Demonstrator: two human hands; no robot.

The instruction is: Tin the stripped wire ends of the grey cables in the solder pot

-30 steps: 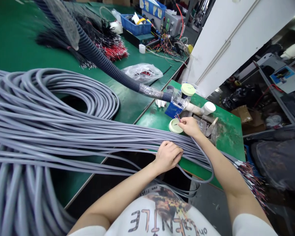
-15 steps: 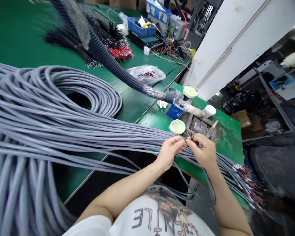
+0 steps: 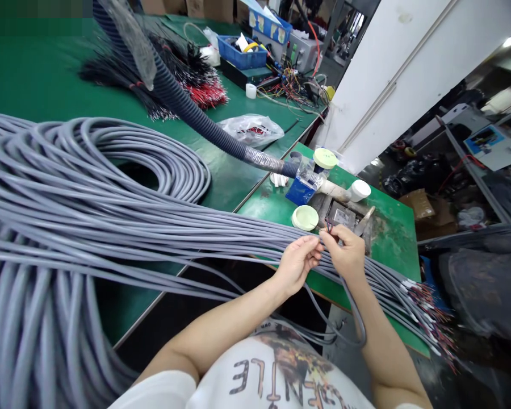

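Note:
My right hand is closed on the end of a grey cable, whose length loops down below the wrist. Thin dark and coloured wires fan out above its fingertips. Close beside it, my left hand has thumb and fingers pinched together near the wire ends; what lies between them is too small to make out. Under both hands runs a thick bundle of grey cables, reaching from the coils on the left to stripped, coloured ends on the right.
A round pale-green dish stands just beyond my hands, by a soiled metal solder pot. A dark corrugated hose slants down to it. A white jar, a plastic bag and black wire bundles lie further off.
The wires above my right hand have drawn in and show less spread. My left fingertips have slipped slightly down and apart from the right ones. The view has shifted a little.

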